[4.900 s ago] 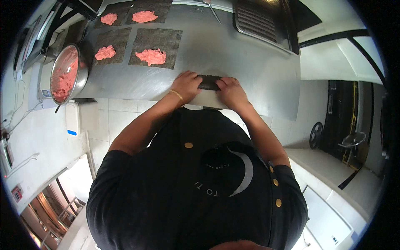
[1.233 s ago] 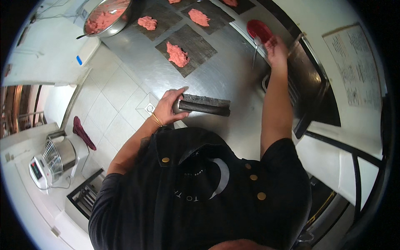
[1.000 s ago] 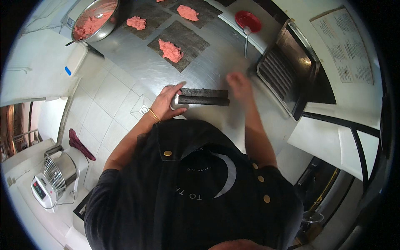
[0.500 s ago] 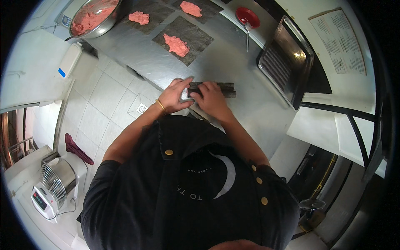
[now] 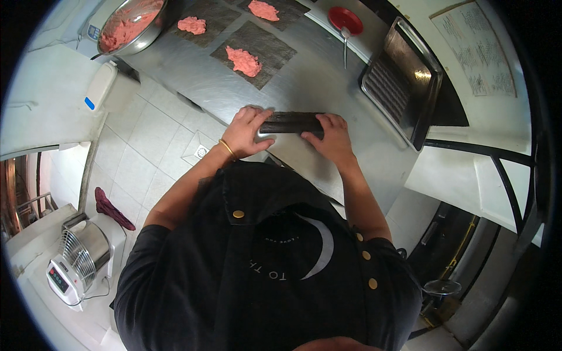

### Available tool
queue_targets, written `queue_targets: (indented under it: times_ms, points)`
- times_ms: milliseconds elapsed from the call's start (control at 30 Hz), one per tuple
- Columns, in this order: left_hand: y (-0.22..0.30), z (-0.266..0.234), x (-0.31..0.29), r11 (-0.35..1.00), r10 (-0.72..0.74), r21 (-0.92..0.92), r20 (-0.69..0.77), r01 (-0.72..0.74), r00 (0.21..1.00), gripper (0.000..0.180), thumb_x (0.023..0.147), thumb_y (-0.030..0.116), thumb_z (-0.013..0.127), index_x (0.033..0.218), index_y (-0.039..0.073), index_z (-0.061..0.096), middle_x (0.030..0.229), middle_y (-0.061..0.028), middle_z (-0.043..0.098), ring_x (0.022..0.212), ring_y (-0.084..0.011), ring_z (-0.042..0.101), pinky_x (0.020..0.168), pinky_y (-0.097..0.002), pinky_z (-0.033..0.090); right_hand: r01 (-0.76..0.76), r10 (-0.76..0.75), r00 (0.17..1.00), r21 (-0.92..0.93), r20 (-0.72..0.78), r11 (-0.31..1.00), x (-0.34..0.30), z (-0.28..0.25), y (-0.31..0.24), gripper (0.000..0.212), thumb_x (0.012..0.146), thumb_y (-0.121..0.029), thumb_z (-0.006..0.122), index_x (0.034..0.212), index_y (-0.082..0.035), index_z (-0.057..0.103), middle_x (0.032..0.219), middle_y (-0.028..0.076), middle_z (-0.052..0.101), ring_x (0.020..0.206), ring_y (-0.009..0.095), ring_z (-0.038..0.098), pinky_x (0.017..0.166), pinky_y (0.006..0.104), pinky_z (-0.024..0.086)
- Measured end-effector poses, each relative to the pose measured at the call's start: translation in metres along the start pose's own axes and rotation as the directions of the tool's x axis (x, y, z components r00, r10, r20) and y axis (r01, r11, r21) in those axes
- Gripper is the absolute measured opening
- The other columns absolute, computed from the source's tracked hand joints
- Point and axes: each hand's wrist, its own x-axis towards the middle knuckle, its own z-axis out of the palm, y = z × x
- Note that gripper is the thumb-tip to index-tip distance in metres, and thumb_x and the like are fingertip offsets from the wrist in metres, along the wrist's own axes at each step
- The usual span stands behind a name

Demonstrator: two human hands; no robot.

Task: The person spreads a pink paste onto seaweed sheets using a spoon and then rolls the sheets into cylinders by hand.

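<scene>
A dark seaweed roll (image 5: 291, 124) lies crosswise on the steel table close to my body. My left hand (image 5: 249, 131) grips its left end, with the fingers on the far side and the thumb on the near side. On the right end, my right hand (image 5: 332, 136) is closed in the same way. Beyond the hands, a seaweed sheet (image 5: 275, 44) lies flat with a lump of pink paste (image 5: 243, 61) on it. Farther back are two more sheets, each bearing pink paste.
A steel bowl (image 5: 153, 40) of pink paste stands at the far left. At the far right are a red dish (image 5: 338, 14) with a spoon (image 5: 345, 50) and a metal tray (image 5: 430, 111). The steel table (image 5: 205, 88) ends on the left above a tiled floor (image 5: 155, 126).
My right hand has slid rightward along the seaweed roll, from near its middle to its right end. My left hand has stayed at the left end.
</scene>
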Motion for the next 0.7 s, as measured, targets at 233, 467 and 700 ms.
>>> queue_targets:
  times_ms: [233, 467, 700]
  points:
    - [0.028, 0.023, 0.018, 0.964, -0.026, 0.265, 0.127, -0.008, 0.992, 0.045, 0.088, 0.035, 0.08, 0.123, 0.008, 0.072, 0.114, -0.0115, 0.066, 0.111, -0.033, 0.059, 0.095, -0.0459, 0.046, 0.292, -0.3, 0.951, 0.104, 0.077, 0.951, 0.016, 0.019, 0.001, 0.048, 0.084, -0.038, 0.082, 0.122, -0.011, 0.072, 0.125, 0.01, 0.066, 0.128, 0.032, 0.056, 0.112, 0.0514, 0.038]
    - [0.033, 0.029, 0.025, 0.915, -0.137, 0.395, 0.107, 0.085, 0.985, 0.037, 0.089, 0.033, 0.078, 0.116, 0.008, 0.076, 0.113, -0.0104, 0.067, 0.11, -0.0316, 0.061, 0.095, -0.0457, 0.047, 0.394, -0.396, 0.918, 0.173, -0.021, 0.903, 0.035, 0.033, 0.013, 0.035, 0.084, -0.034, 0.081, 0.107, -0.009, 0.076, 0.114, 0.007, 0.066, 0.118, 0.03, 0.058, 0.107, 0.0484, 0.04]
    - [0.038, 0.047, 0.033, 0.905, -0.114, 0.419, 0.083, 0.069, 0.99, 0.032, 0.09, 0.025, 0.074, 0.118, 0.008, 0.076, 0.111, -0.0078, 0.069, 0.108, -0.0273, 0.062, 0.095, -0.0412, 0.049, 0.392, -0.393, 0.919, 0.201, -0.039, 0.898, 0.039, 0.023, 0.017, 0.04, 0.086, -0.03, 0.08, 0.118, -0.009, 0.073, 0.117, 0.008, 0.066, 0.117, 0.03, 0.058, 0.105, 0.0486, 0.041]
